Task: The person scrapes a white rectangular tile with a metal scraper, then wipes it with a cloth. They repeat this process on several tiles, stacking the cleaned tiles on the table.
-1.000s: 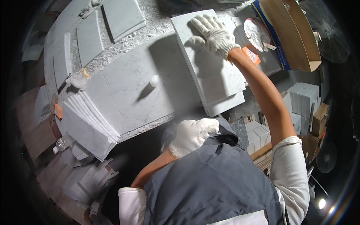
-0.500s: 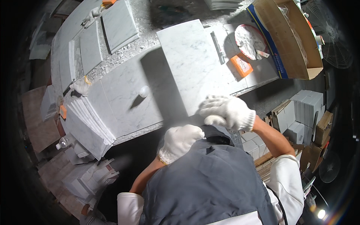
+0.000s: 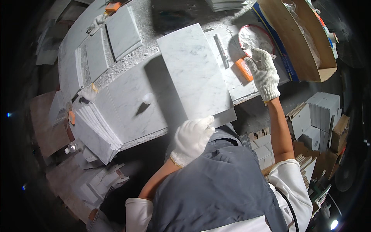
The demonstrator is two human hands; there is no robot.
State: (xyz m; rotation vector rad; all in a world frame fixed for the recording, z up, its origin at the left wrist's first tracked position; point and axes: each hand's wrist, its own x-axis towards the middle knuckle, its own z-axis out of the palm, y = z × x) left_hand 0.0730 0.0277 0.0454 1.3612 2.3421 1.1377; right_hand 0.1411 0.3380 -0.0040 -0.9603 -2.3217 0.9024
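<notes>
A pale grey-veined marble tile (image 3: 195,69) lies raised over other slabs, its near end toward me. My left hand (image 3: 192,140), in a white knit glove, is closed at the tile's near edge. Its fingers are curled, and what they hold, if anything, is hidden. My right hand (image 3: 266,73), gloved alike, is over the bench's right part, thumb and fingertips apart in a curve. It is beside an orange block (image 3: 244,69) and partly covers a red-rimmed bowl of white paste (image 3: 247,36). A pale flat tool (image 3: 273,57) shows behind the fingers.
A marker-like stick (image 3: 222,51) lies right of the tile. An open cardboard box (image 3: 309,42) stands at the far right. A small white round object (image 3: 147,98) sits on the left slab. Stacked tiles (image 3: 98,129) lean at the bench's left edge; white boxes (image 3: 324,116) stand right.
My right hand has moved from the tile's near edge up and right to the bowl and orange block. My left hand has shifted slightly right and stays closed.
</notes>
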